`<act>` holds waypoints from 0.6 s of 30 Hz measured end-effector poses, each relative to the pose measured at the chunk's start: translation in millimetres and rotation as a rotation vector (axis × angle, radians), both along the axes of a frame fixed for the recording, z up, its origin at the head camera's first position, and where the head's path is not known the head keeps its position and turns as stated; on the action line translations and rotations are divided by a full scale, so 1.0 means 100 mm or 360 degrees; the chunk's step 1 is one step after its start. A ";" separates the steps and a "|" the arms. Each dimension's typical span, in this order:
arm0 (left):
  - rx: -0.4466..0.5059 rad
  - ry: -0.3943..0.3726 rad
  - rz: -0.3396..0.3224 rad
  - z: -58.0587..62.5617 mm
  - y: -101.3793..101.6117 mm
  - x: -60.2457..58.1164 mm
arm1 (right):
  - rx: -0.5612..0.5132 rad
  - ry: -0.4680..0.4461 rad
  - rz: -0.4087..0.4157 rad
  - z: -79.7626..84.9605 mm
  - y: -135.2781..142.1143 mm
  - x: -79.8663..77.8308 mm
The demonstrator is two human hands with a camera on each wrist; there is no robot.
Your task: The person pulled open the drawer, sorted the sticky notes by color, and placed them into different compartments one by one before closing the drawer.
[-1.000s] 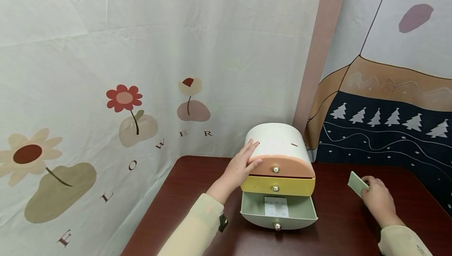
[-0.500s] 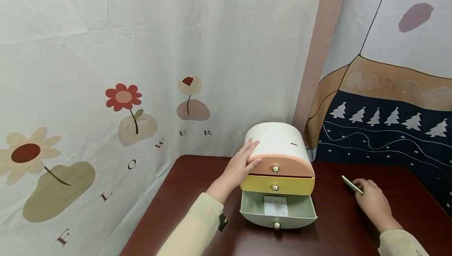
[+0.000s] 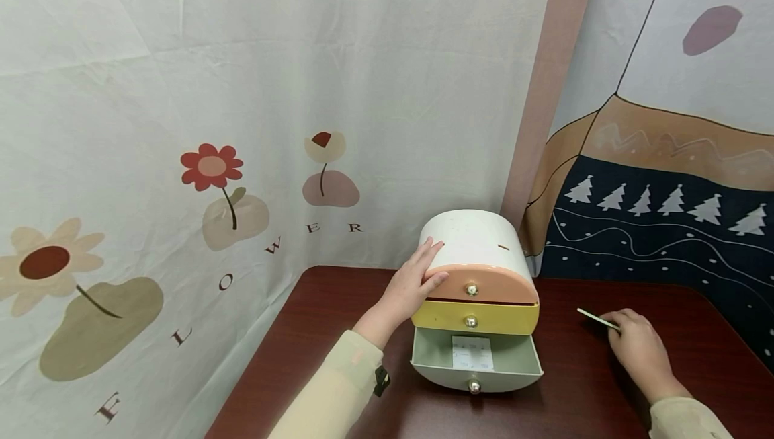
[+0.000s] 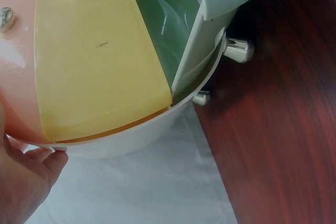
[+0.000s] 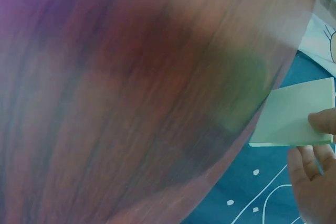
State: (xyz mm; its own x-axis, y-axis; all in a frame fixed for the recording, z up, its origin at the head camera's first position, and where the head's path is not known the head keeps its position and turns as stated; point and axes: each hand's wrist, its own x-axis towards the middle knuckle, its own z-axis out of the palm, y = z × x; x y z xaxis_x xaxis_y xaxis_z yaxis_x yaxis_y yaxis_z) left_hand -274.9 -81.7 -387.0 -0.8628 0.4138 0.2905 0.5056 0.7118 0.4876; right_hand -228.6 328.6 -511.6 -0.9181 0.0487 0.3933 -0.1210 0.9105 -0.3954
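Note:
A small chest of drawers [image 3: 474,236] has a rounded white shell, an orange top drawer, a yellow middle drawer and a green bottom drawer [image 3: 514,358] pulled out. Inside the green drawer lies a white printed square [image 3: 472,353]. My left hand [image 3: 410,286] rests on the upper left of the shell, fingers extended and thumb over the orange front; the left wrist view has its fingertips at the shell's rim. To the right of the chest, my right hand [image 3: 642,351] pinches a pale green sticky note pad [image 5: 296,114] between thumb and fingers, seen nearly edge-on in the head view.
Everything stands on a dark red-brown wooden table [image 3: 580,398]. Behind it hang a white cloth [image 3: 393,89] printed with flowers and letters and, at right, a navy cloth [image 3: 641,224] with white trees. Round metal knobs [image 3: 471,322] stick out from the drawer fronts.
My right hand has shifted slightly left and turned the sticky note pad from showing its face to nearly edge-on. My left hand and the chest have stayed in place.

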 end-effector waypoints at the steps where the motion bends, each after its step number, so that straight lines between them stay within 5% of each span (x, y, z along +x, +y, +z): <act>1: 0.0001 -0.0003 0.0001 0.00 0.00 0.00 | 0.0002 0.0024 -0.0002 0.00 0.00 0.00; 18: 0.0009 -0.0011 0.0002 -0.01 0.00 -0.01 | -0.0022 0.0310 0.0034 0.06 -0.03 0.06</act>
